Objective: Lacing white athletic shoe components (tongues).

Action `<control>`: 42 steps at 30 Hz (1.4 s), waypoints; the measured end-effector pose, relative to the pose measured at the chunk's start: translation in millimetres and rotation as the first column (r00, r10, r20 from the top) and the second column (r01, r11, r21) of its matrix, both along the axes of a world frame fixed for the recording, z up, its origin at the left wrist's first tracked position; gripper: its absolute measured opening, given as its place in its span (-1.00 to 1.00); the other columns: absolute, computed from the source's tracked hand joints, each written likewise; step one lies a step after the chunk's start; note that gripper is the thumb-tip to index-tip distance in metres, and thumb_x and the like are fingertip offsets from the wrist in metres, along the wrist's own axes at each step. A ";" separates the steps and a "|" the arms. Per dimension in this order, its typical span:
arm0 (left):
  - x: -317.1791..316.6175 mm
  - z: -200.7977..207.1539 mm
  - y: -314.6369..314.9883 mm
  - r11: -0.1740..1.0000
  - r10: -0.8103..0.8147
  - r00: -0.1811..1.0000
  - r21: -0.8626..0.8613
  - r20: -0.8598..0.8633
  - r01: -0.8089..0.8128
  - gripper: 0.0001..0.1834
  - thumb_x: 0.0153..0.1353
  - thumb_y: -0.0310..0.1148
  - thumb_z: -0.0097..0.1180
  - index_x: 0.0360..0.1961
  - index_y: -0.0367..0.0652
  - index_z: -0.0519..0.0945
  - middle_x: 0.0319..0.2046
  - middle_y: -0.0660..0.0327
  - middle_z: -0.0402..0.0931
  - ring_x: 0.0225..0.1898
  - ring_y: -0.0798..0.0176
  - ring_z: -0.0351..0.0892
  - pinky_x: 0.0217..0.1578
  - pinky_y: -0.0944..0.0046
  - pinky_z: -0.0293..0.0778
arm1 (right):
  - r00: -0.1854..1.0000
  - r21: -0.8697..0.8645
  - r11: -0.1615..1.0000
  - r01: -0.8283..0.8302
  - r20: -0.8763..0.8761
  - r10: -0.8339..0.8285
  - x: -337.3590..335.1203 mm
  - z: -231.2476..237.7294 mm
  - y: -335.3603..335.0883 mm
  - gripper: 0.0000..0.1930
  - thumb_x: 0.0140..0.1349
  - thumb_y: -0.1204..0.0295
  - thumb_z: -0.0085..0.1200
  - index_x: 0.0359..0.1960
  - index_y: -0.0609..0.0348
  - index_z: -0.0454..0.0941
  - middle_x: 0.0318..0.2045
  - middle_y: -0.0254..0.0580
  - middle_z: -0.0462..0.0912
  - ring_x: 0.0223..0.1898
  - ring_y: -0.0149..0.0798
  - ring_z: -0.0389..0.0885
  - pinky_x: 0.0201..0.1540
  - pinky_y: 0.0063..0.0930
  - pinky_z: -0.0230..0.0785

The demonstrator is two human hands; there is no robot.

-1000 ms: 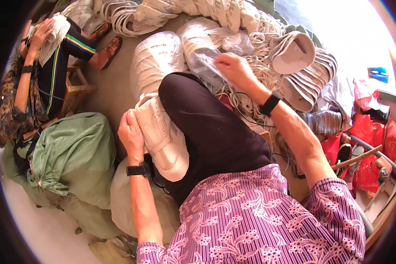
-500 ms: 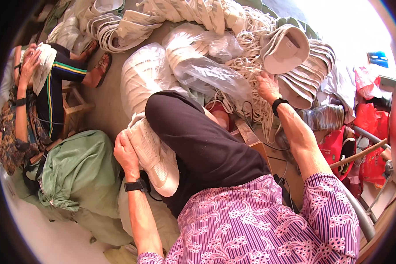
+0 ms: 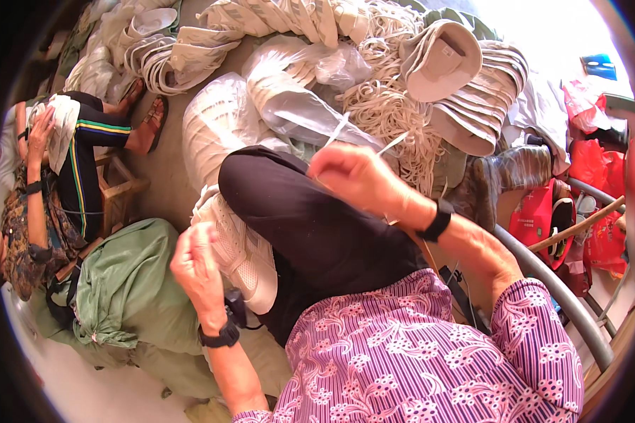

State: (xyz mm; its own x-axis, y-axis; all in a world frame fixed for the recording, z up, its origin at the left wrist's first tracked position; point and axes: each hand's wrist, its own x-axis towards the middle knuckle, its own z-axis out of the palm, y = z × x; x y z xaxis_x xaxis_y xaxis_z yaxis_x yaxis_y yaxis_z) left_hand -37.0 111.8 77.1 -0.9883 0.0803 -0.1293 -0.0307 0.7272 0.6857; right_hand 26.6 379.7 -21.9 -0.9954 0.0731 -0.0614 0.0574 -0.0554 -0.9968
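Observation:
A cream shoe upper (image 3: 250,271) with a perforated toe rests along my dark-trousered thigh, its toe toward me. My left hand (image 3: 196,264) is beside it, fingers curled together; what they hold, if anything, I cannot make out. Over my knee, my right hand (image 3: 353,173) is closed and slightly blurred, with a white shoelace (image 3: 337,130) sticking out of it. Beyond that hand lies a tangled heap of cream laces (image 3: 395,116). Flat cream shoe pieces (image 3: 441,60) are stacked to the right of the heap.
Plastic-wrapped bundles of uppers (image 3: 222,116) lie past my knee. A green cloth sack (image 3: 137,282) sits at my left. Farther left, another person (image 3: 42,183) sits holding pale material. Red bags (image 3: 536,218), a stick and a curved metal tube (image 3: 564,282) are on the right.
My right hand has drawn back from the lace heap to above my knee, carrying a white shoelace. My left hand has let go of the upper's side and risen slightly, fingers curling.

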 end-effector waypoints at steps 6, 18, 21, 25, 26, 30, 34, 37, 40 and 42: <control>25.3 33.2 46.6 0.840 -0.216 0.730 0.505 0.648 -0.199 -0.50 0.42 -0.04 -0.24 -0.33 -0.28 0.54 -0.52 0.28 0.47 -0.57 0.47 0.35 -0.50 0.47 0.30 | 0.890 0.112 0.960 -0.258 -0.358 0.281 5.8 86.8 -74.8 -0.92 -0.05 0.54 0.10 -0.46 0.15 0.50 -0.41 -0.17 0.54 -0.36 -0.04 0.58 -0.38 -0.22 0.48; 19.0 66.0 -81.9 -0.252 -0.114 0.919 0.884 0.377 -0.394 -0.76 0.40 -0.33 -0.16 -0.46 -0.11 0.28 -0.63 0.39 0.07 -0.61 0.42 0.00 -0.53 0.35 0.07 | 0.953 0.307 0.919 -0.246 -0.094 0.287 30.1 88.7 -26.8 -0.63 0.10 0.53 0.12 -0.01 0.17 0.45 -0.29 -0.04 0.63 -0.27 -0.06 0.66 -0.17 -0.33 0.53; 27.9 81.9 -124.8 -0.044 -0.067 0.955 0.956 0.288 -0.291 -0.73 0.44 -0.28 -0.23 -0.44 -0.11 0.25 -0.66 0.39 0.02 -0.70 0.45 -0.13 -0.68 0.38 -0.09 | 0.972 0.536 0.820 -0.201 0.006 0.235 19.0 93.6 17.7 -0.89 0.17 0.48 0.07 -0.31 0.21 0.58 -0.44 -0.06 0.63 -0.35 -0.03 0.64 -0.28 -0.31 0.50; 53.2 78.9 -108.1 0.207 0.031 0.910 0.888 0.413 -0.410 -0.68 0.45 -0.19 -0.23 -0.44 -0.11 0.24 -0.65 0.38 0.05 -0.71 0.43 -0.07 -0.69 0.38 -0.04 | 0.994 0.449 0.891 -0.059 -0.060 0.095 11.4 115.4 27.7 -0.88 0.18 0.45 0.09 -0.30 0.20 0.58 -0.53 -0.08 0.60 -0.51 -0.20 0.63 -0.38 -0.47 0.45; 60.4 73.6 -91.2 0.254 -0.040 0.880 0.856 0.474 -0.450 -0.62 0.43 -0.08 -0.20 -0.48 -0.10 0.24 -0.65 0.38 0.08 -0.71 0.44 -0.03 -0.71 0.40 0.00 | 0.985 0.463 0.884 -0.059 -0.116 0.126 7.9 119.2 17.3 -0.88 0.18 0.44 0.09 -0.31 0.20 0.58 -0.52 -0.09 0.60 -0.50 -0.18 0.63 -0.38 -0.45 0.46; 81.4 48.1 -13.7 0.458 -0.401 0.634 0.744 0.661 -0.487 -0.26 0.36 0.23 -0.41 -0.02 -0.29 0.47 -0.33 0.11 0.54 -0.44 0.27 0.48 -0.43 0.32 0.39 | 0.837 0.683 0.681 -0.266 -0.186 0.514 9.5 129.0 -49.5 -0.89 0.00 0.48 0.06 -0.43 0.18 0.56 -0.50 -0.07 0.58 -0.44 -0.03 0.62 -0.38 -0.24 0.49; 84.3 45.9 11.2 0.317 -0.276 0.724 0.771 0.632 -0.552 -0.48 0.42 0.04 -0.34 -0.12 -0.22 0.47 -0.25 0.10 0.51 -0.19 0.19 0.48 -0.08 0.16 0.40 | 0.723 0.445 0.686 -0.576 -0.114 0.681 40.8 134.9 -87.2 -0.91 0.01 0.46 0.06 -0.48 0.23 0.48 -0.50 -0.01 0.57 -0.44 -0.03 0.63 -0.48 -0.19 0.47; 70.7 49.9 -18.6 -0.154 -0.346 0.788 0.797 0.510 -0.583 -0.69 0.42 -0.14 -0.19 -0.41 -0.10 0.38 -0.51 0.31 0.37 -0.43 0.29 0.34 -0.26 0.18 0.30 | 0.798 0.371 0.770 -0.519 -0.112 0.592 53.0 120.4 -88.1 -0.89 0.06 0.43 0.07 -0.39 0.16 0.47 -0.53 -0.09 0.56 -0.46 -0.01 0.61 -0.47 -0.16 0.45; 63.0 68.6 -83.5 -0.132 -0.082 0.911 0.902 0.404 -0.411 -0.71 0.41 -0.29 -0.20 -0.51 -0.06 0.29 -0.63 0.37 0.16 -0.63 0.42 0.03 -0.50 0.32 0.05 | 0.892 0.623 0.712 -0.325 -0.047 0.449 41.7 96.0 -31.5 -0.90 0.04 0.39 0.12 -0.39 0.08 0.53 -0.53 -0.12 0.57 -0.43 -0.02 0.61 -0.45 -0.21 0.47; 58.2 85.4 -136.6 -0.151 0.013 0.964 0.953 0.266 -0.262 -0.73 0.35 -0.41 -0.17 -0.55 -0.09 0.22 -0.64 0.36 0.11 -0.65 0.42 -0.01 -0.56 0.35 -0.02 | 0.950 0.783 0.579 -0.227 0.048 0.307 24.0 88.8 23.2 -0.89 0.05 0.40 0.13 -0.38 0.07 0.58 -0.50 -0.20 0.58 -0.45 -0.08 0.60 -0.40 -0.30 0.49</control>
State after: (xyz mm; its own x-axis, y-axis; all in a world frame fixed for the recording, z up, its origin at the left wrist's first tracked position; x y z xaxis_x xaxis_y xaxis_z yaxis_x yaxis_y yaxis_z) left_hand 21.2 -24.8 162.6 -0.9803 0.1032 -0.1685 -0.1839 -0.7878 0.5878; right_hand 50.6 402.9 66.9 -0.9757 -0.2172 -0.0286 -0.1451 0.7382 -0.6588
